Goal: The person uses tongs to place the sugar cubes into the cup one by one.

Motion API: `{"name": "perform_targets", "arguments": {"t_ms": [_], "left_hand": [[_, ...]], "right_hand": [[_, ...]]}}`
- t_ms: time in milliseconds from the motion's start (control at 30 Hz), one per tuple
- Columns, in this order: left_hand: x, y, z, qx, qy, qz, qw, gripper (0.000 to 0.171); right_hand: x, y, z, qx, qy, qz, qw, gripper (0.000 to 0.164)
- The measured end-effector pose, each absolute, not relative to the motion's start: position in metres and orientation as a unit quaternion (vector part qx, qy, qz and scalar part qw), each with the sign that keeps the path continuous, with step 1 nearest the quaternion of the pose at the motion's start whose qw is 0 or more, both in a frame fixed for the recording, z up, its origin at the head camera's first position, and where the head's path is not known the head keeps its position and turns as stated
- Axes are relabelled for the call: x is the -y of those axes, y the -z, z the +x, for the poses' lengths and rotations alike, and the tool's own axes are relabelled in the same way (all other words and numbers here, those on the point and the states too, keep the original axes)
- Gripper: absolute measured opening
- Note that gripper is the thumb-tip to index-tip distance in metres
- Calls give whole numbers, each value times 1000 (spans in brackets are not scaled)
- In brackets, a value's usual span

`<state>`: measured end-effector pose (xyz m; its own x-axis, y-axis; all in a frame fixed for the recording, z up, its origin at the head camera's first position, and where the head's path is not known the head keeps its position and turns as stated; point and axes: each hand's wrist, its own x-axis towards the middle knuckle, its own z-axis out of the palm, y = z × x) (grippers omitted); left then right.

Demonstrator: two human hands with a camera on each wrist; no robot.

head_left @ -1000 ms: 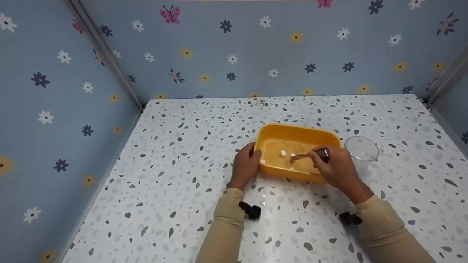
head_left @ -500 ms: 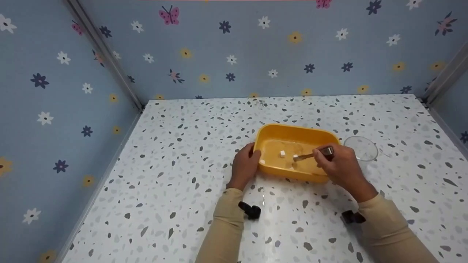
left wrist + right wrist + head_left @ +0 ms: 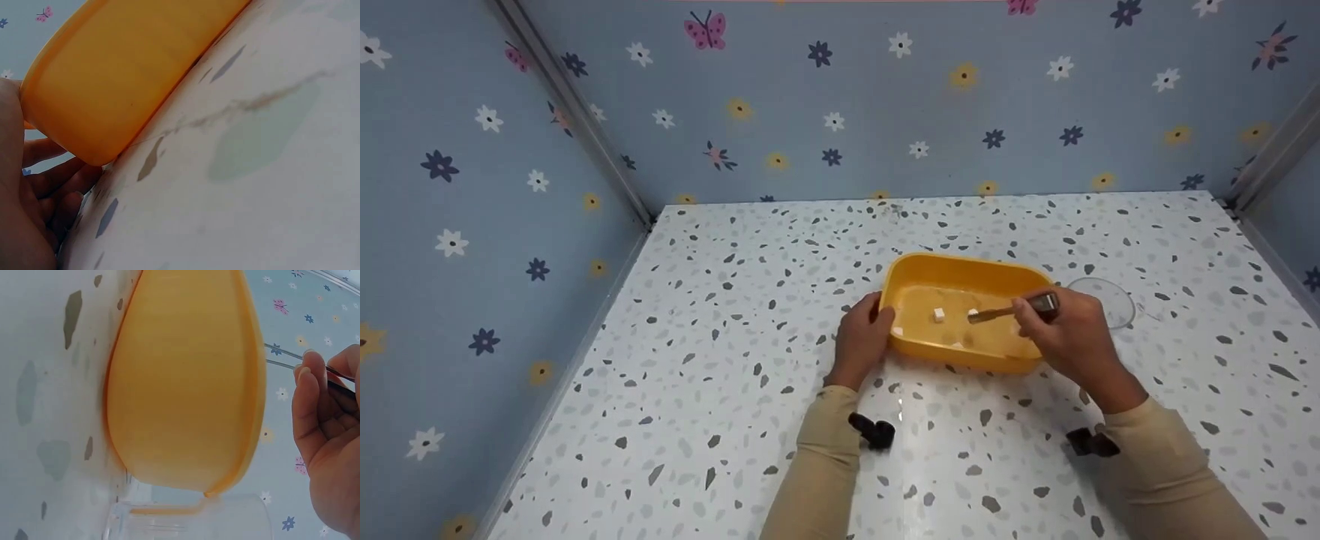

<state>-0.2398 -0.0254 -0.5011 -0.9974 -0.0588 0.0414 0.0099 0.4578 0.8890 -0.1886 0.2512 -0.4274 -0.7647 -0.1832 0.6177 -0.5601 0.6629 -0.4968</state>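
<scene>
A yellow plastic tub (image 3: 975, 271) stands on the speckled table in the head view. My left hand (image 3: 863, 341) grips its left end, thumb over the rim and fingers outside against the wall (image 3: 112, 73). My right hand (image 3: 1076, 334) pinches metal tweezers (image 3: 997, 313) over the tub's right part; their two thin prongs (image 3: 281, 354) show in the right wrist view. At the tips is a small white cube (image 3: 973, 312), seemingly raised off the floor. Another white cube (image 3: 938, 315) lies on the tub's floor, with small white pieces near the left and front walls.
Close to the tub's right end stands a clear glass or plastic cup (image 3: 1110, 300), partly hidden by my right hand in the head view. In the right wrist view the clear cup (image 3: 185, 523) sits beside the tub wall. Flower-patterned panels (image 3: 840, 97) border the table.
My right hand has moved right and slightly up with the tweezers, and the white cube at their tips has shifted the same way. The left hand and the tub stay in place.
</scene>
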Motion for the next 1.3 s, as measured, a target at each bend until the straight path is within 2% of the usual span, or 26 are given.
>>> {"name": "perform_targets", "arguments": {"t_ms": [433, 967, 1300], "left_hand": [[28, 502, -241, 852, 522, 12, 31, 45], [24, 502, -242, 851, 525, 20, 27, 44], [25, 503, -242, 853, 520, 18, 34, 44]], "right_hand": [[-258, 414, -186, 874, -322, 209, 297, 12], [-271, 397, -178, 879, -324, 185, 296, 7], [-278, 387, -175, 886, -316, 159, 300, 13]]}}
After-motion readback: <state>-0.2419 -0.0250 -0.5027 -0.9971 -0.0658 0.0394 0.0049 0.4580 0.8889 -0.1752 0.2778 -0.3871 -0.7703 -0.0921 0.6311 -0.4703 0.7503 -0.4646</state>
